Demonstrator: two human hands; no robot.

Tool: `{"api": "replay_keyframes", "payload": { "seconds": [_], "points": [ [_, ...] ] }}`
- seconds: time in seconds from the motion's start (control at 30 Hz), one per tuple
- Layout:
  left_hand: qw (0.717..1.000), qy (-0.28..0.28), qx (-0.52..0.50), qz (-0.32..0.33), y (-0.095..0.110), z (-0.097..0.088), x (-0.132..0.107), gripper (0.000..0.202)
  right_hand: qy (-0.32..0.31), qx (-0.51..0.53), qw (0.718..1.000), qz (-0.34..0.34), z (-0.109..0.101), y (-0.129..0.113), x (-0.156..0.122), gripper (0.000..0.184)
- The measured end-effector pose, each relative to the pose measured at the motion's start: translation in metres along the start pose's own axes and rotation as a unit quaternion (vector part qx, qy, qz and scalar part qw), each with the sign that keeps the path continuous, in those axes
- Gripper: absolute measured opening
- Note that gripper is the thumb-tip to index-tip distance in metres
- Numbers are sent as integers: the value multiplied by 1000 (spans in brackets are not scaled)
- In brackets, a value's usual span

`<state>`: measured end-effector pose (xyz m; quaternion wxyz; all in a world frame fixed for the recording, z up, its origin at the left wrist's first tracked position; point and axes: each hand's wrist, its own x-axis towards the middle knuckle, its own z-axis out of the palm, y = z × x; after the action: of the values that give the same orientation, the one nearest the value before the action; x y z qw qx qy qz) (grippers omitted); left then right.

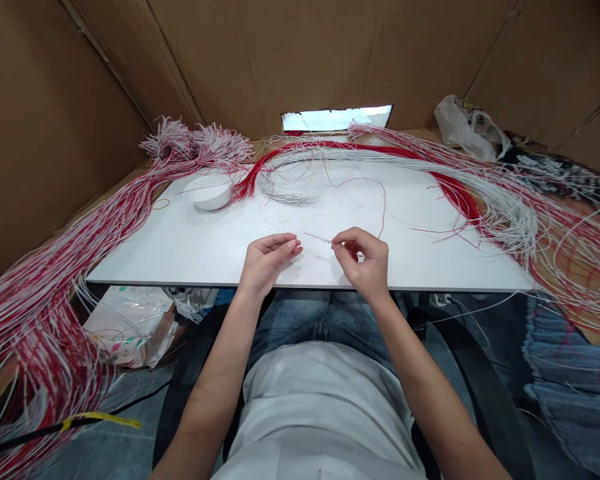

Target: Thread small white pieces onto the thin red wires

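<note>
My right hand [363,261] is closed in a pinch on a thin needle [314,236], which points left above the white tabletop [220,257]. Small pale pieces, perhaps beads, sit along the needle close to the fingertips. A red thread [384,207] runs from behind this hand up across the table. To the left of the needle tip, and apart from it, is my left hand [271,261], its thumb and fingertips pressed together. Whatever it pinches, if anything, is too small to make out. Beyond it stands a white bowl [208,193], whose contents I cannot see.
Red wires [253,181] and grey-white wires [510,217] arch over the table's back. Red-and-white bundles [105,207] hang down on the left; more spread at the right. Cardboard walls [320,60] enclose the table. A clear plastic bag [467,127] lies back right.
</note>
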<state>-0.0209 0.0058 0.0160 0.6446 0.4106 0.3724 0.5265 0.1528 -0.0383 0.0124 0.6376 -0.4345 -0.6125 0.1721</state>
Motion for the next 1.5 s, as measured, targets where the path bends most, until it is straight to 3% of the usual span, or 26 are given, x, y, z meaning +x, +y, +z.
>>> {"api": "replay_keyframes", "payload": {
  "seconds": [0.2,0.43,1.5],
  "points": [
    [999,-1,-26,-26,3,1,-3,29,-45,-13,999,-28,0,-1,0,13],
    [1000,-16,-22,-14,1,0,-3,27,-65,-24,996,-47,0,-3,1,15],
    [1000,-11,18,8,3,3,-6,23,-68,-54,995,-57,0,-4,1,14]
  ]
}}
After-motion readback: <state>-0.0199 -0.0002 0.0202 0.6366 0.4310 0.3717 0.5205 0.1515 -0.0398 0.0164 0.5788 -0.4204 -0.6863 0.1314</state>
